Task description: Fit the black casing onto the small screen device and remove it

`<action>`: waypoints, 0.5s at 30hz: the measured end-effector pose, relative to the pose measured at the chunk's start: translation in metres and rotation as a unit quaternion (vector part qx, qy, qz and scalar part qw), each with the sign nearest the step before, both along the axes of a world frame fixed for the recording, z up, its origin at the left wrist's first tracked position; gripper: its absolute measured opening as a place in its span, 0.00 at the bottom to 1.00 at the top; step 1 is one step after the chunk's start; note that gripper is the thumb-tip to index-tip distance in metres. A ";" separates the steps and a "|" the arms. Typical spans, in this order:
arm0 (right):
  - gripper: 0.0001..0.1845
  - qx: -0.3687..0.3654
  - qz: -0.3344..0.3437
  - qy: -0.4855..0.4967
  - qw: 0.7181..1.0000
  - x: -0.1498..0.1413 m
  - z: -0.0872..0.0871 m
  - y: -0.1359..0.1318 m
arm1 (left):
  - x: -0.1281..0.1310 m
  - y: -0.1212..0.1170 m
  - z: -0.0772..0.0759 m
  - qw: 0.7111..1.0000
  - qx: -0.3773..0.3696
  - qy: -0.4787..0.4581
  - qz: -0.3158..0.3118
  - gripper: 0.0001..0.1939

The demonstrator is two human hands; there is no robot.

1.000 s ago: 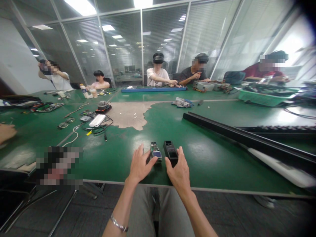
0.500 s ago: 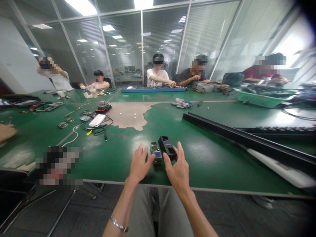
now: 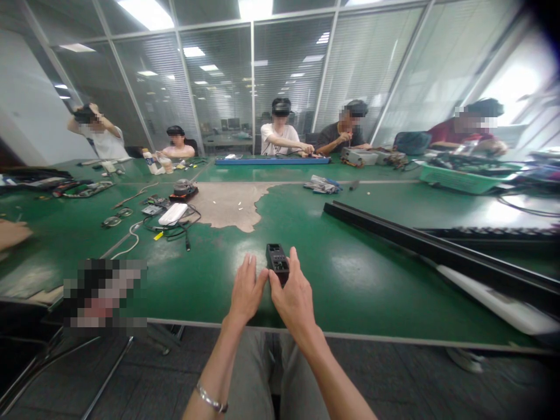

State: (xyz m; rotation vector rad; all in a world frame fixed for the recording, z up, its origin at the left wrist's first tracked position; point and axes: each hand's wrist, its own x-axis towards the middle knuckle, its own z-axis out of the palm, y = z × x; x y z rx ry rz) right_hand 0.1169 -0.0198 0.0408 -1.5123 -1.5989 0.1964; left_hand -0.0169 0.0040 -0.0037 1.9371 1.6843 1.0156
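A black plastic housing (image 3: 275,255) with cut-out openings lies over the spot of the small circuit board. A bit of green shows through its lower opening; the rest of the board is hidden. My right hand (image 3: 294,294) grips the housing's near end, thumb on the left and fingers along the right side. Just to the left, my left hand (image 3: 245,290) is open, fingers stretched forward and thumb close to the housing. I cannot tell whether that thumb touches it.
On the right lie a long black rail (image 3: 394,239) and a white bar (image 3: 485,297). A white box (image 3: 173,214) with black cables and a pair of glasses (image 3: 117,217) sit left. A green basket (image 3: 464,178) stands back right. Several people sit across the table (image 3: 210,262).
My right hand has carried the black housing left, from beside the circuit board to on top of it. The board is now mostly covered. My left hand has barely moved.
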 end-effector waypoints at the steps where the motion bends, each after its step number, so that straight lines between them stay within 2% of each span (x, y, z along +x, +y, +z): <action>1: 0.40 -0.003 -0.004 -0.005 1.000 0.000 0.000 0.000 | 0.000 0.000 0.000 1.000 -0.001 -0.004 0.000 0.37; 15: 0.38 0.000 -0.007 -0.042 0.999 -0.003 -0.023 -0.007 | 0.000 -0.001 0.002 1.000 0.007 -0.013 -0.004 0.37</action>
